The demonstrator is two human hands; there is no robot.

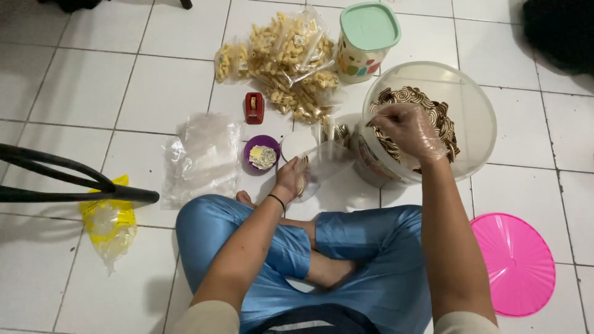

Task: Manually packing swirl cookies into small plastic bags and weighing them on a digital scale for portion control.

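Over the tub (pixel 476 105), the gloved right hand (pixel 408 131) pinches down among swirled cookies (pixel 433 110); whatever its fingertips grip is hidden. Left hand (pixel 289 179) holds a clear bag (pixel 322 162) open beside the tub, contents hard to make out. Pink lid (pixel 516 263) lies cut off at the right edge.

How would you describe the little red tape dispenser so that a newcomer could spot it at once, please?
Start at the big clear bucket of swirl-patterned snacks, then look left past the heap of filled snack bags. On the white tiles beside that heap, just above the small purple bowl, sits the tape dispenser, the only red thing there.
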